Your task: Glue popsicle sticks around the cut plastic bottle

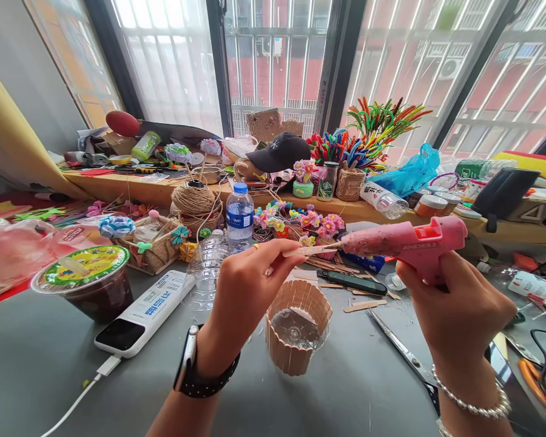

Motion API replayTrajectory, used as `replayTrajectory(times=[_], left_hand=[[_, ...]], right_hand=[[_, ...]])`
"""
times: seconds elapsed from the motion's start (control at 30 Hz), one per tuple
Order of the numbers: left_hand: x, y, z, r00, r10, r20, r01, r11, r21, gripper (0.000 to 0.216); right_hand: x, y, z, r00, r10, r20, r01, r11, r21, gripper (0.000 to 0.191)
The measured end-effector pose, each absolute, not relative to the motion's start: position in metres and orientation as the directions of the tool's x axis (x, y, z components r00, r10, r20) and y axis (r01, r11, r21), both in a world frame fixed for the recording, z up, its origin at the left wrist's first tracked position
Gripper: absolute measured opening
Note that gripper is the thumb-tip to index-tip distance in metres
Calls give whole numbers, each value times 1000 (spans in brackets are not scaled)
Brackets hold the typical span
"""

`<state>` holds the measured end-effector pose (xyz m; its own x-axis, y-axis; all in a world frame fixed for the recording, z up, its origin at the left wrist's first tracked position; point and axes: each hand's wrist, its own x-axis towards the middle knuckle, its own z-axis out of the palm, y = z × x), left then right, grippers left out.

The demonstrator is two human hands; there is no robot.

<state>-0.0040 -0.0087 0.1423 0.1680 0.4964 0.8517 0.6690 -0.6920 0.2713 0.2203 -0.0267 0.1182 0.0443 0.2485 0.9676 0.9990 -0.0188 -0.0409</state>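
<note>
My left hand (250, 282) pinches a short wooden craft stick (316, 249), held out toward the right. A pink hot glue gun (404, 240) is gripped in my right hand (455, 309), its nozzle at the stick's far end. Whether the nozzle touches the stick I cannot tell. Below, on the grey table, stands a small round cup (291, 358) of clear plastic, ringed by upright wooden sticks. Clear plastic shows bare along part of its right side.
Scissors (403, 349) and a dark green utility knife (355, 282) lie near loose sticks (364, 306). At left are a white power bank (148, 312) with its cable, a lidded drink cup (88, 288) and a cut clear bottle (207, 267). Flowers and twine (193, 203) crowd the back.
</note>
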Motion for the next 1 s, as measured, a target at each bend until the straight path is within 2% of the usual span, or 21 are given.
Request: replayTrajectory(times=[0.4,0.7,1.0], left_hand=[[-3,-10,142,167,494,853,690,-676,257,6],[-2,-11,143,163,499,851,699,-668,257,7],[-3,-12,143,173,487,856,692,-679,246,8]], right_hand=[[215,-24,117,112,213,970,993,-54,-103,30],[218,-24,116,33,192,981,999,-46,-25,34],[216,-25,117,39,194,980,998,-65,-27,28]])
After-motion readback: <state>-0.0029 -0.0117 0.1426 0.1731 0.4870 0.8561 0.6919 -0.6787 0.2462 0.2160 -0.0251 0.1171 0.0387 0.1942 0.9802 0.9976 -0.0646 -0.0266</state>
